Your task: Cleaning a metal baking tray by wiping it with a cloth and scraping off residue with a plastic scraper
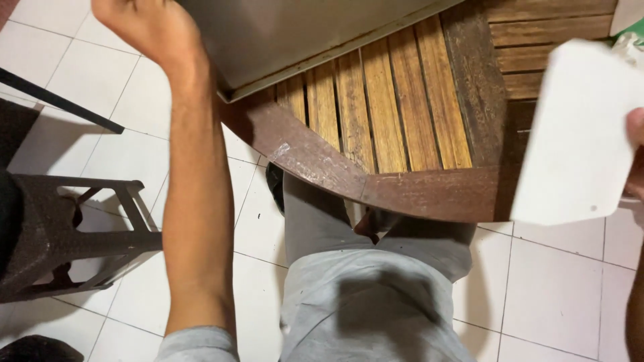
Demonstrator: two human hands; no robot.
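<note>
The slatted wooden table (396,114) lies bare between the grey sheet (282,33) at your left hand (151,27) and the white card (577,134) in your right hand (636,151). A dark stool (60,228) crowds the tiled floor (557,288) on your left.

Grey panel (288,33): flat, smooth, grey sheet with a pale edge strip, lying on the slatted wooden table; its corner juts toward you past the table's curved rim, and its top runs out of view.
Your left hand (144,27): raised at the panel's left edge; whether it grips the edge cannot be told.
White card (580,131): plain, stiff, rounded corners, tilted, held up over the table's right edge.
Your right hand (636,144): only fingertips show, pinching the card's right side.
</note>
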